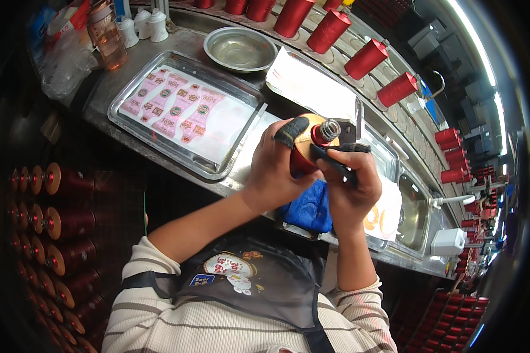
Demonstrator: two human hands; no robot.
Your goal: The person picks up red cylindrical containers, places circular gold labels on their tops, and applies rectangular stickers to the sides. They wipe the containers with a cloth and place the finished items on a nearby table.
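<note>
In front of my chest, a red bottle with a tan shoulder is tilted so that its threaded metal neck points up and away. My left hand wraps round its side, a black cover on one finger. My right hand is closed against the other side of the shoulder, close to the neck. Dark material shows at its fingers; whether it is finger covers or a separate item I cannot tell. Below the bottle lies a blue cloth at the bench edge.
To the left, a metal tray holds pink printed labels. Behind it stands a metal bowl. Red bottles line a conveyor at the back. A sink and white jug are right; stacked red bottles stand lower left.
</note>
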